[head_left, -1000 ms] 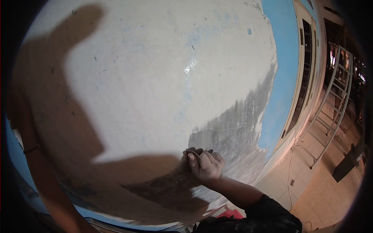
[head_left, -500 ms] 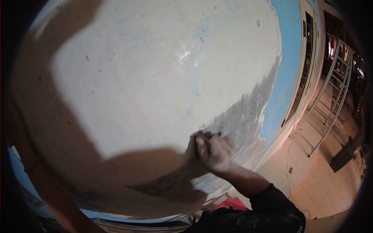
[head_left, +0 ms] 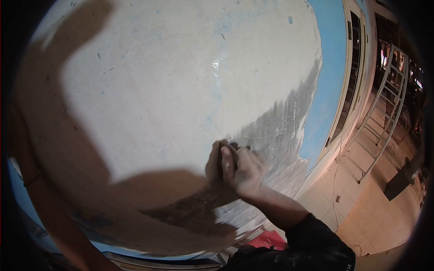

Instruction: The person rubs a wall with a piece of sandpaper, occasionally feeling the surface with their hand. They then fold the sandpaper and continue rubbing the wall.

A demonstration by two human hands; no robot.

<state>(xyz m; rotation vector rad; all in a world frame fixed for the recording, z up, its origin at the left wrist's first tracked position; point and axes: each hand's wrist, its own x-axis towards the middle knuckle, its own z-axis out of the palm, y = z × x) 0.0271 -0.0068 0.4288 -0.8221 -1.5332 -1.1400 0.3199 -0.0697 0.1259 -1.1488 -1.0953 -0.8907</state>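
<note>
My right hand (head_left: 244,169) is closed in front of the wall (head_left: 153,104), its fingers wrapped round something dark that I cannot make out. It sits at the lower left end of a rough grey patch (head_left: 282,119) on the pale wall surface. A hard shadow lies on the wall to the left of the hand and below it. My left arm reaches up along the left edge, with a thin band at the wrist; my left hand (head_left: 17,135) is lost in shadow there, and its fingers do not show.
Blue paint (head_left: 332,40) borders the pale area on the right, beside a window frame (head_left: 346,99). A metal ladder (head_left: 383,113) stands over the tiled floor at the right. A dark block (head_left: 398,183) and a red object (head_left: 271,240) are lower down.
My right hand has moved slightly left and up along the wall, still closed. The wall's marks have shifted a little left in the view. My left arm has moved slightly.
</note>
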